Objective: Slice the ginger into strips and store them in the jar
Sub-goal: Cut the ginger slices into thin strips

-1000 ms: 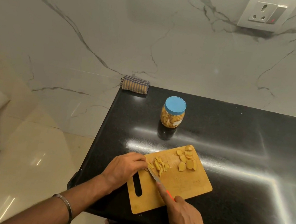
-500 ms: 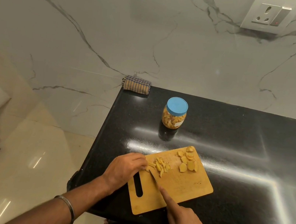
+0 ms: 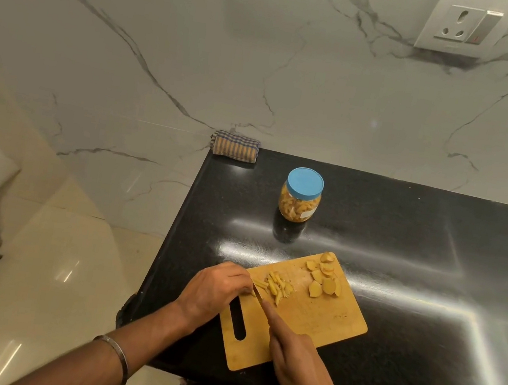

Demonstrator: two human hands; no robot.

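Observation:
A wooden cutting board (image 3: 318, 322) lies near the front left corner of the black counter. Thin ginger strips (image 3: 276, 287) lie at its left side, and flat ginger slices (image 3: 324, 278) sit at its far corner. My left hand (image 3: 214, 289) curls over a ginger piece at the board's left edge and holds it down with its fingertips. My right hand (image 3: 296, 355) grips a knife, index finger stretched along its back; only a short bit of the blade (image 3: 258, 295) shows beside the left fingertips. A jar (image 3: 300, 196) with a blue lid, full of ginger, stands behind the board.
A folded checked cloth (image 3: 236, 146) lies at the counter's back left corner against the marble wall. The counter's left edge (image 3: 171, 245) drops to a pale tiled floor. Two wall sockets sit high on the wall.
My right hand has pushed the knife forward and left towards my left fingertips, so its orange handle is now hidden. The left hand stays on the ginger.

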